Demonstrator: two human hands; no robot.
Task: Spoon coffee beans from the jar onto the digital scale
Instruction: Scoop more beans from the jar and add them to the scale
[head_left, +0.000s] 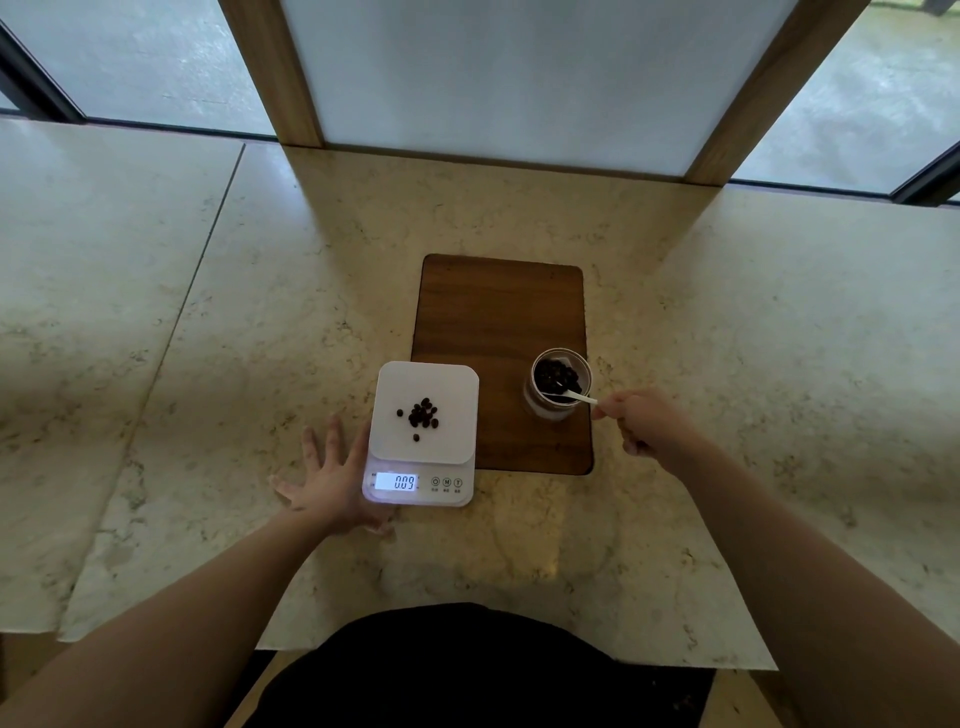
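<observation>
A white digital scale (447, 441) sits on the marble counter, its lit display reading 009. A small pile of dark coffee beans (422, 414) lies on its platform. To the right, an open glass jar (561, 383) holding coffee beans stands on a wooden board (493, 312). My right hand (644, 423) is shut on the handle of a white spoon (579, 397), whose bowl dips into the jar's beans. My left hand (327, 478) lies flat with fingers spread, pressed against the scale's left side.
The marble counter (208, 312) spreads wide on both sides, with a seam on the left. A wood-framed white panel (493, 78) rises at the back, with windows on either side. The counter's near edge is just in front of my body.
</observation>
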